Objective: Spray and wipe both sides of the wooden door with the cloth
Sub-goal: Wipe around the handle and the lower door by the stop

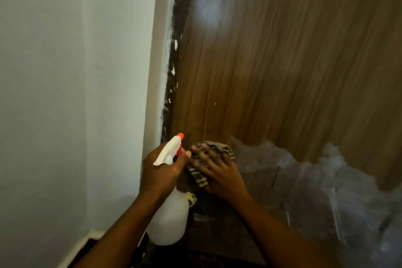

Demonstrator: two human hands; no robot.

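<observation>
The brown wooden door [272,61] fills the upper right of the head view, with a bright glare spot near its left edge. My left hand [161,169] grips the neck of a white spray bottle [169,217] with an orange nozzle, pointing up toward the door. My right hand [219,174] lies with spread fingers on a dark checked cloth [200,175], pressing it against the lower part of the door, right beside the bottle's trigger.
A white wall [71,93] and white door frame [158,72] with chipped dark paint stand to the left. Crumpled clear plastic sheeting [315,191] is heaped at the lower right against the door. Dark flooring lies below.
</observation>
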